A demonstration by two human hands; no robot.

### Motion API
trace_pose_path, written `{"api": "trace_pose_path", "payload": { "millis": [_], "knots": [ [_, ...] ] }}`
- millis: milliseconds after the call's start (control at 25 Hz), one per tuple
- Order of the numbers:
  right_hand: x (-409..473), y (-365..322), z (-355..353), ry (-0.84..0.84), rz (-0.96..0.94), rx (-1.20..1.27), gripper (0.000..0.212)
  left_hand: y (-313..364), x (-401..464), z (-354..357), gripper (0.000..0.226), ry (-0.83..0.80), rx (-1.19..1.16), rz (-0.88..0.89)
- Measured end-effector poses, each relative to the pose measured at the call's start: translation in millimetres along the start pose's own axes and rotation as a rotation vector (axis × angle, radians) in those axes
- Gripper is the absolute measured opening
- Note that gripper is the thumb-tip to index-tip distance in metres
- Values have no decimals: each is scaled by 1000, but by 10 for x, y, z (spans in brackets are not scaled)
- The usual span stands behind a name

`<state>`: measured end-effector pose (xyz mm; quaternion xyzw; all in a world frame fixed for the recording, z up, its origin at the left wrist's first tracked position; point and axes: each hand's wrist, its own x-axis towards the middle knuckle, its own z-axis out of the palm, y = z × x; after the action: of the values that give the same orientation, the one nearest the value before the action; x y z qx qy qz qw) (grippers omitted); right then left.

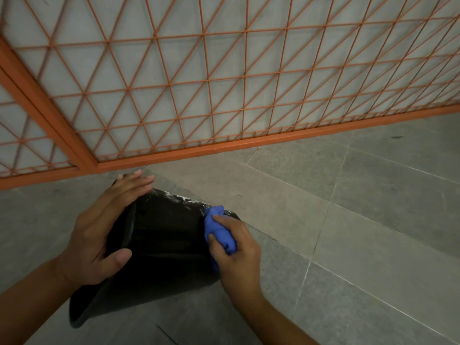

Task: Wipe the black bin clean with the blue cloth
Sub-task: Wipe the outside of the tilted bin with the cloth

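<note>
Both my forearms reach in from the bottom edge toward the black bin (161, 250), which lies tipped on its side on the grey tiled floor (361, 220), its wider rim end toward me at the lower left and its narrower end pointing away toward the fence.

My left hand (104, 230) rests on the bin's left side with the fingers stretched out nearly straight along it and the thumb laid across the dark surface lower down (a steadying press with flat fingers, not a curled grasp).

My right hand (234, 250) grasps the blue cloth (219, 232), bunched into a wad, fingers curled round it, and holds it against the bin's right side. Just beyond the cloth, along the bin's far upper edge, a streak of whitish speckled dirt (181, 199) shows on the black.

Behind the bin stands an orange metal fence (199, 95) of crossed wire in a solid frame, its bottom rail on the floor. Pale grout lines cross the tiles to my right.
</note>
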<state>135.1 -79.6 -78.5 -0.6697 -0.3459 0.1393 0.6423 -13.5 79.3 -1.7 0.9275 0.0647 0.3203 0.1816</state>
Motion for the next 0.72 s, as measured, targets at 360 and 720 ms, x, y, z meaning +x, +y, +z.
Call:
{"api": "trace_pose_path", "payload": {
  "millis": [360,720],
  "knots": [
    [217,-197,141,-67,-60,31,29,21,-21,-41,83,-3,1,-23],
    [176,-453,220,-98,-194,25,32,147,22,42,65,76,-37,-86]
  ]
}}
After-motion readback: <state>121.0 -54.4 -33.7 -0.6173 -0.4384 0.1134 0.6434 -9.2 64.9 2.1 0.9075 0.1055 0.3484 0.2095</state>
